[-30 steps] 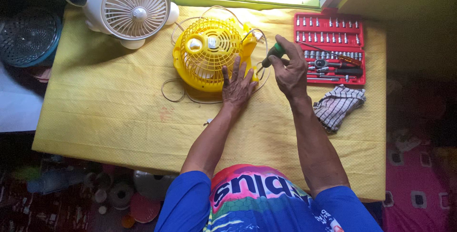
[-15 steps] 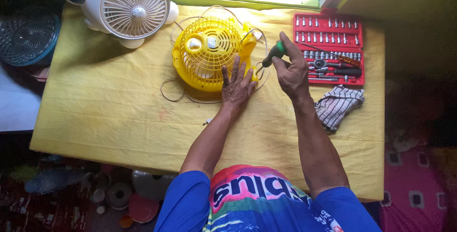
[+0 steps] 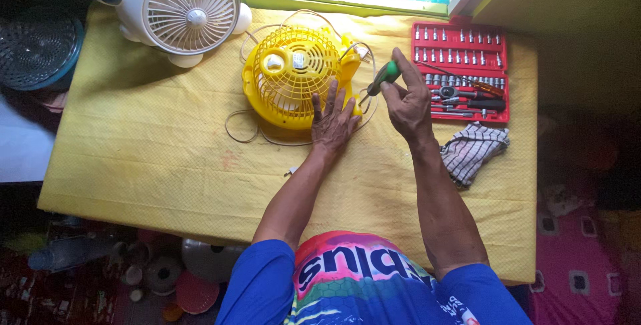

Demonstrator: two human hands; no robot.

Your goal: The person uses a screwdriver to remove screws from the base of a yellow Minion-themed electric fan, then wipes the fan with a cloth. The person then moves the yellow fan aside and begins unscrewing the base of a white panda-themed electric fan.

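Now: two fans (image 3: pixel 294 75), one screwdriver (image 3: pixel 382 78) gripped in right hand (image 3: pixel 407 101) fingers; left hand (image 3: pixel 332 121) flat, fingers spread.

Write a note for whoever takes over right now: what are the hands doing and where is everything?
Left hand: flat on the lower right edge of the yellow fan, which lies grille up on the yellow table.
Right hand: grips a green-handled screwdriver, tip pointing at the fan's right side.
Red tool case lies open to the right, checked cloth below it. White fan stands at the back left.
Done: the grille appears to be in place on the fan.
Left: whatever the screwdriver is aimed at; too small to tell.
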